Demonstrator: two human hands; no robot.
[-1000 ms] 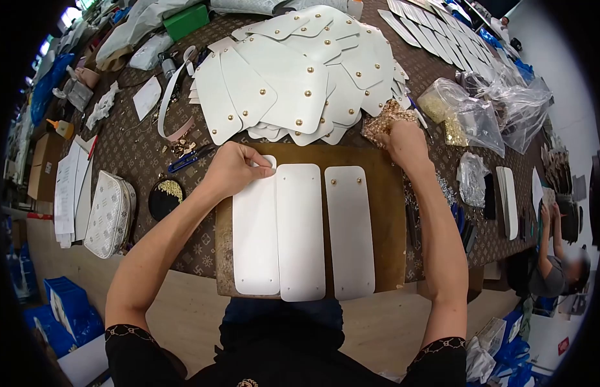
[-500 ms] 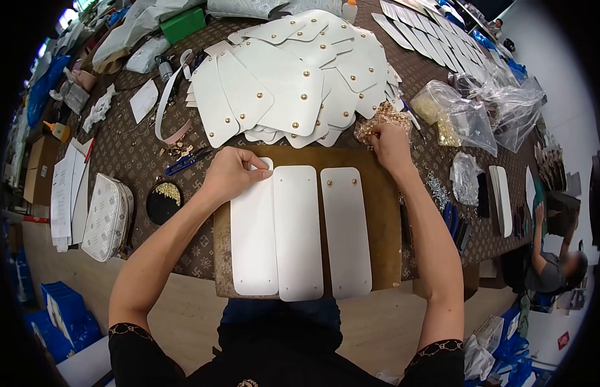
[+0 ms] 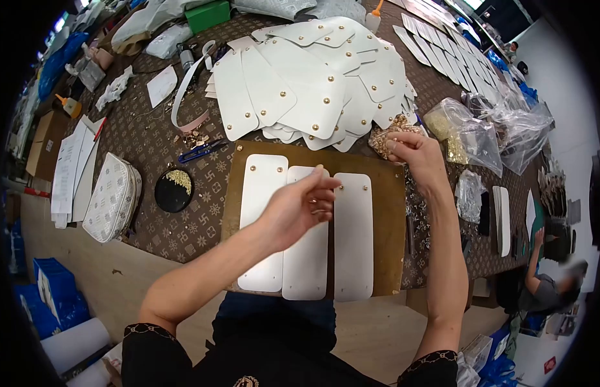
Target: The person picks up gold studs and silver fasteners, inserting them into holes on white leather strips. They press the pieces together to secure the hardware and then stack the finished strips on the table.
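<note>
Three white panels with rounded corners lie side by side on a brown board [image 3: 390, 258]. Two gold studs sit at the top of the left panel [image 3: 261, 213], and two more top the right panel [image 3: 353, 245]. My left hand [image 3: 300, 209] is over the upper part of the middle panel [image 3: 304, 271], fingers curled, thumb raised; anything in the palm is too small to name. My right hand [image 3: 419, 161] pinches thumb and forefinger beside a clear bag of gold studs [image 3: 380, 140]; what the fingertips hold is hidden.
A heap of studded white panels [image 3: 306, 84] lies behind the board. To the left are a black dish of gold pieces [image 3: 174, 188], blue snips [image 3: 200, 151] and a patterned pouch [image 3: 113, 197]. Plastic bags [image 3: 468, 129] are at the right. A person [image 3: 555, 284] sits far right.
My left hand has moved right from the left panel to the middle one, uncovering the left panel's two studs. My right hand has turned, its pinched fingers now in plain view beside the bag.
</note>
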